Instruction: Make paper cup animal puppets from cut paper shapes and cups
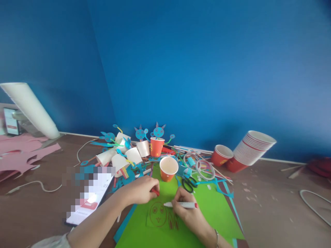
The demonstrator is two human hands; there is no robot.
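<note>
My right hand [187, 210] is closed around a white marker [184, 205] with a red end, its tip pointing left above the green paper. Just across from it, my left hand [144, 189] pinches a small red marker cap [155, 192]. Below the hands lies a green sheet [144, 237] with a smaller green piece on it, bearing a round face drawing [158, 214] in reddish-brown outline. Two long ear shapes [173, 221] are drawn beside the face. A red paper cup [168, 176] stands upright behind my hands, near black-handled scissors [189, 184].
Several white cups [133, 155] and blue paper animal figures [158, 132] crowd the back left. A tilted cup stack [252, 150] leans at the back right beside a single red cup [222, 155]. A phone [90, 199] lies left of my forearm. Clear tape rolls [205, 169] lie behind the scissors.
</note>
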